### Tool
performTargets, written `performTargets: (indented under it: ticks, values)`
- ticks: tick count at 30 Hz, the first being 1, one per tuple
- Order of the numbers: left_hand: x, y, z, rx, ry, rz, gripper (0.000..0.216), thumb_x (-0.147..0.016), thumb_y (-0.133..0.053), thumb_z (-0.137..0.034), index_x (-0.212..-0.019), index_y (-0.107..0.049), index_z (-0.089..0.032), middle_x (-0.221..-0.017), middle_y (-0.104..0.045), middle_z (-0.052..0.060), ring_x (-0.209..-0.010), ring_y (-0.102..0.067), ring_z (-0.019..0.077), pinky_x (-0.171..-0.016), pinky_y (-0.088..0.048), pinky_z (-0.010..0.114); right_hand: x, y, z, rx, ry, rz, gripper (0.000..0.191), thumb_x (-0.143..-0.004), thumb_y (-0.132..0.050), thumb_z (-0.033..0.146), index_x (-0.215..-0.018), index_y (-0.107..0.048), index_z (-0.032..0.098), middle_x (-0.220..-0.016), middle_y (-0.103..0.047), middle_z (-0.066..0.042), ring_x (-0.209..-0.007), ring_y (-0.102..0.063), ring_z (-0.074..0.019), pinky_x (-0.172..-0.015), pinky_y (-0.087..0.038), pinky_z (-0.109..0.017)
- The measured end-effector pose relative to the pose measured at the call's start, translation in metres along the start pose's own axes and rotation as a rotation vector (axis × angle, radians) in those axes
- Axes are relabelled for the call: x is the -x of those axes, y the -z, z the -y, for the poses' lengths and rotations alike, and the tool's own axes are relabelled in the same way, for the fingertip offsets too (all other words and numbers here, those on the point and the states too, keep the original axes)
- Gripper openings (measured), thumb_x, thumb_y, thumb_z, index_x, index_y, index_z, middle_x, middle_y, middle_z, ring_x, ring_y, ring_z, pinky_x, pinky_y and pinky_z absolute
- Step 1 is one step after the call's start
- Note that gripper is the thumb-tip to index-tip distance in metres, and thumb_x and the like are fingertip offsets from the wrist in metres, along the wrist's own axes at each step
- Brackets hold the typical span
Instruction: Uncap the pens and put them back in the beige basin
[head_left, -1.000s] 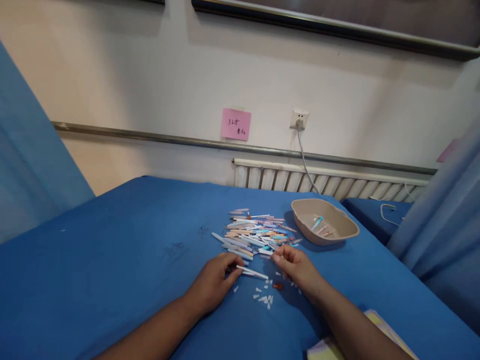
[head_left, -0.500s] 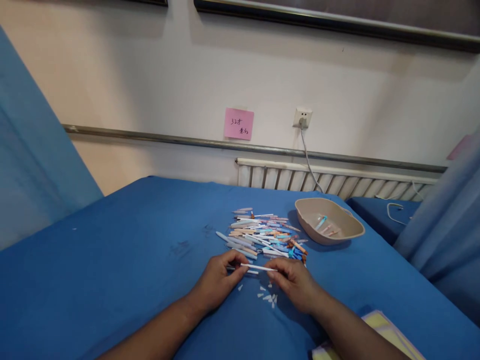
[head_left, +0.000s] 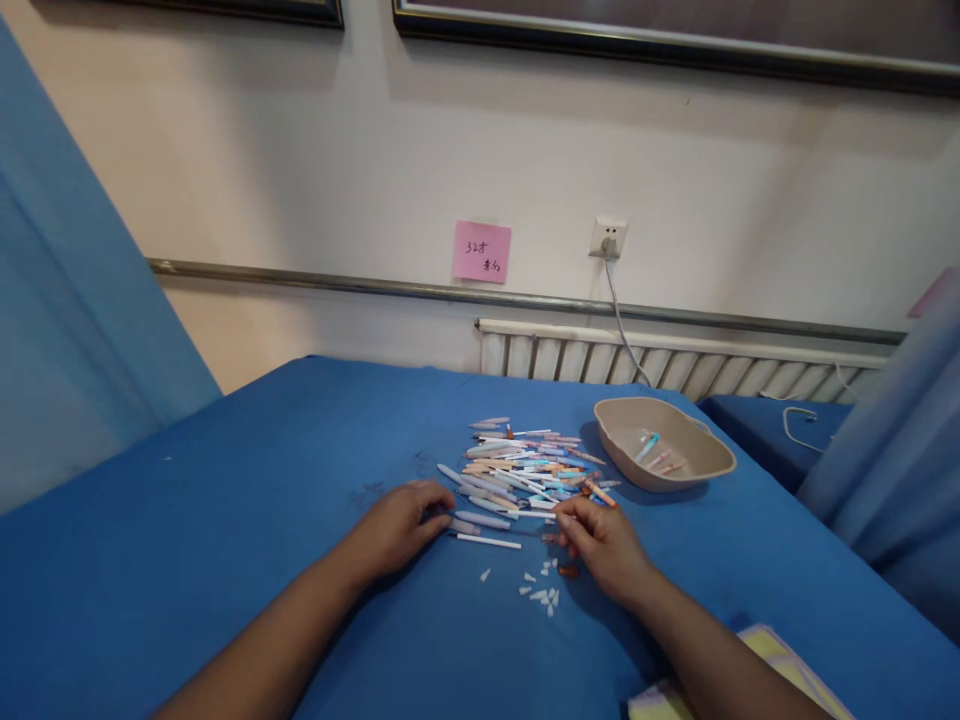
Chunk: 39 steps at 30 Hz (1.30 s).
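My left hand (head_left: pixel 397 525) lies palm down on the blue sheet (head_left: pixel 247 500), its fingertips touching a grey-white tube (head_left: pixel 480 520) at the near left end of a pile of thin coloured sticks (head_left: pixel 525 462). One thin white stick (head_left: pixel 487 541) lies loose on the sheet between my hands. My right hand (head_left: pixel 604 545) sits at the pile's near right corner with thumb and fingers pinched on a small dark-red piece (head_left: pixel 553 537). White fragments (head_left: pixel 541 596) and a brown bit (head_left: pixel 568 571) lie just in front of it.
A beige oval tray (head_left: pixel 701 470) holding a few sticks stands right of the pile. Behind are a radiator (head_left: pixel 675 365), a wall socket with a cable (head_left: pixel 607 240) and a pink note (head_left: pixel 481 251). Blue curtains hang at both sides. A yellow pad (head_left: pixel 772 650) lies near right.
Both hands held the white stick half a second ago; it now lies on the sheet. My left hand has drawn back left, and my right hand has moved slightly away towards the pile.
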<state>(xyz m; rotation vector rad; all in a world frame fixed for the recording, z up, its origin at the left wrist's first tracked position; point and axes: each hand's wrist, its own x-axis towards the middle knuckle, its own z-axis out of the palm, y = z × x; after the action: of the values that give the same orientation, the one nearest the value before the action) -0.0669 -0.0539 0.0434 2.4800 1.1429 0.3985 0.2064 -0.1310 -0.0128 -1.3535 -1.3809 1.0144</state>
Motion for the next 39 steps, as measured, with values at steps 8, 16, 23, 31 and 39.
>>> performTargets:
  ticks: [8, 16, 23, 31, 39]
  values:
    - [0.001, -0.008, -0.006, -0.075, -0.050, 0.060, 0.017, -0.084, -0.051, -0.025, -0.094, -0.065, -0.024, -0.091, -0.064, 0.004, -0.089, -0.056, 0.0214, -0.079, -0.040, 0.029, 0.003, -0.002, -0.003, 0.002, -0.013, 0.014, 0.023, -0.079, -0.054, 0.044, -0.079, -0.065, 0.024, -0.067, -0.058, -0.001, -0.057, -0.055, -0.0161, -0.046, -0.052, -0.029]
    - [0.000, -0.014, -0.014, 0.029, -0.058, 0.004, 0.021, -0.089, -0.046, -0.030, -0.093, -0.065, -0.023, -0.089, -0.063, 0.003, -0.088, -0.054, 0.0208, -0.079, -0.039, 0.029, 0.002, -0.001, -0.002, -0.022, -0.034, 0.003, 0.024, -0.079, -0.054, 0.046, -0.082, -0.064, 0.024, -0.066, -0.056, 0.000, -0.055, -0.052, -0.0146, -0.044, -0.051, -0.027]
    - [-0.001, -0.019, -0.022, 0.094, -0.058, 0.010, 0.027, -0.092, -0.041, -0.036, -0.092, -0.064, -0.023, -0.087, -0.065, 0.002, -0.085, -0.054, 0.0199, -0.077, -0.039, 0.028, 0.000, 0.003, 0.002, 0.058, 0.033, -0.013, 0.021, -0.081, -0.053, 0.042, -0.081, -0.063, 0.023, -0.061, -0.056, 0.001, -0.053, -0.051, -0.0139, -0.047, -0.046, -0.025]
    - [0.000, -0.019, -0.026, 0.148, -0.048, -0.044, 0.023, -0.090, -0.044, -0.034, -0.093, -0.064, -0.023, -0.090, -0.066, 0.002, -0.087, -0.054, 0.0200, -0.079, -0.039, 0.028, -0.003, 0.005, -0.003, 0.076, 0.066, -0.026, 0.023, -0.082, -0.053, 0.043, -0.081, -0.065, 0.023, -0.061, -0.058, 0.001, -0.053, -0.052, -0.0140, -0.052, -0.043, -0.025]
    - [0.000, -0.023, -0.030, 0.233, -0.056, -0.113, 0.015, -0.083, -0.054, -0.026, -0.093, -0.064, -0.023, -0.091, -0.065, 0.001, -0.089, -0.056, 0.0194, -0.082, -0.041, 0.028, 0.001, -0.001, 0.000, -0.047, -0.013, 0.014, 0.025, -0.080, -0.054, 0.047, -0.082, -0.062, 0.024, -0.065, -0.057, 0.001, -0.054, -0.050, -0.0141, -0.045, -0.045, -0.025]
